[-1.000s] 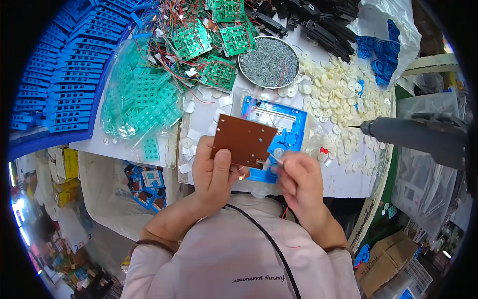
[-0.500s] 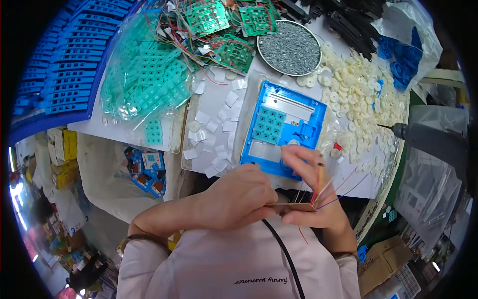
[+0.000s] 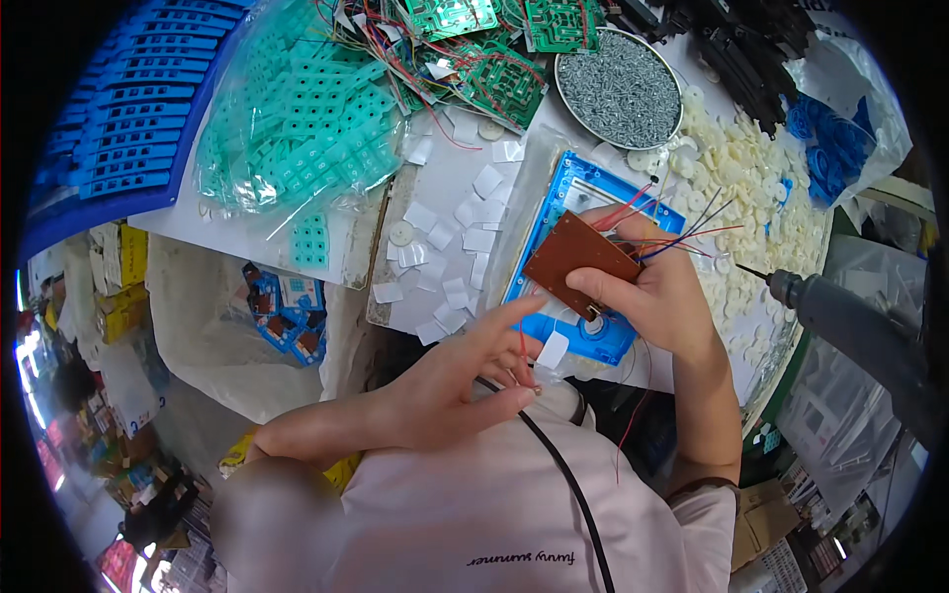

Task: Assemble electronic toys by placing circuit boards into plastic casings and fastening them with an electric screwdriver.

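My right hand (image 3: 682,301) grips a brown circuit board (image 3: 581,259) by its right side, thumb on its face, fingers behind. Red, blue and dark wires (image 3: 682,237) fan out from the board's right edge. Beneath it lies an opened blue plastic housing (image 3: 633,338), partly covered by the board and hand. To the lower left, my left hand (image 3: 450,381) has its index finger stretched out, while the thumb and other fingers pinch a thin red wire (image 3: 522,341) with a tiny piece at the thumb tip. A white sticker (image 3: 554,350) shows beside these fingers.
White stickers (image 3: 435,262) are scattered left of the housing. Behind are bagged turquoise keypads (image 3: 316,128), green circuit boards (image 3: 499,84), a dish of screws (image 3: 618,89) and black parts (image 3: 751,69). Cream discs (image 3: 736,188) and an electric screwdriver (image 3: 850,321) lie right; blue housings (image 3: 138,109) are stacked left.
My right hand has raised and turned the board over the housing, its brown face now showing. My left hand has let go of the board and opened its index finger, holding a red wire.
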